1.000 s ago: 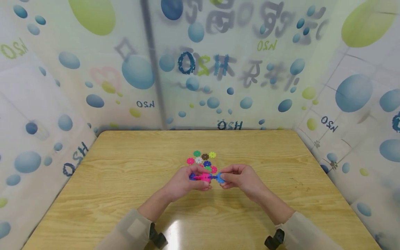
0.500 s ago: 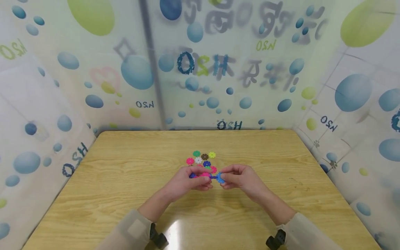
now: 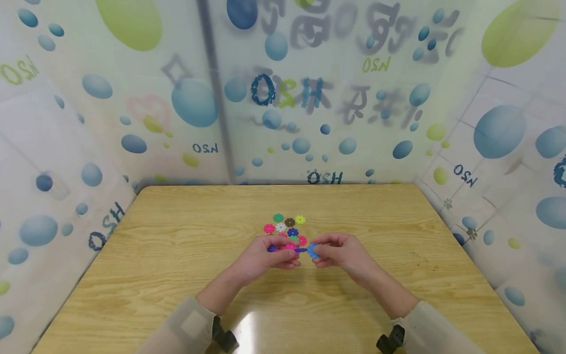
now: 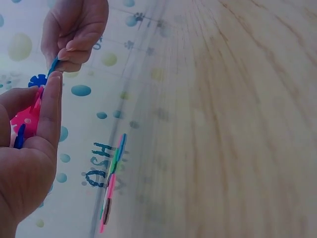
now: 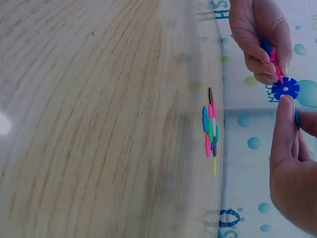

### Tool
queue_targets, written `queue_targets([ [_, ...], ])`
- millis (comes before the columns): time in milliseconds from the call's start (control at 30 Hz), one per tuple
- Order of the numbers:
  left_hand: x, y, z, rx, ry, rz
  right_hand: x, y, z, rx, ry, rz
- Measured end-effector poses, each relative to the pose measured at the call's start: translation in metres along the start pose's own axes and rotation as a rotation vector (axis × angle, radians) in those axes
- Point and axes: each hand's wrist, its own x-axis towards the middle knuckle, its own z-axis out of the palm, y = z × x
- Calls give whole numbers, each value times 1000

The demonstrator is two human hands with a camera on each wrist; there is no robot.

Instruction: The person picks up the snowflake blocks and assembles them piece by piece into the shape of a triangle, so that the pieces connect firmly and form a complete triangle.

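My left hand (image 3: pixel 261 256) grips a small joined piece of notched plastic snowflake discs. A pink disc (image 4: pixel 25 121) sits between its thumb and fingers, with a dark blue disc (image 4: pixel 20 135) edge-on at the near side. Another dark blue disc (image 5: pixel 286 88) sticks out of the piece toward my right hand (image 3: pixel 344 251). That hand pinches a light blue disc (image 3: pixel 312 250) between thumb and fingers, right at the edge of the dark blue one. Fingers cover part of the pink disc and much of the light blue disc.
Several loose discs in different colours lie flat just beyond my hands, among them a green (image 3: pixel 278 217), a brown (image 3: pixel 289 222), a yellow (image 3: pixel 300 220) and a white disc (image 3: pixel 280 227). The wooden table (image 3: pixel 185 216) ends at a patterned wall covering (image 3: pixel 283 162).
My left thumb has come up over the pink disc, hiding more of it. The light blue disc has turned and shifted slightly right. Both arms stay nearly in place.
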Motion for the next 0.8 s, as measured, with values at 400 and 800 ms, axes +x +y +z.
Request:
queue_targets([
  [400,0,-1,-1,1,-3,5,2,3,1,15,16,-17],
  [800,-1,-1,-2,11,-1,-34,2,2,4,15,16,-5],
])
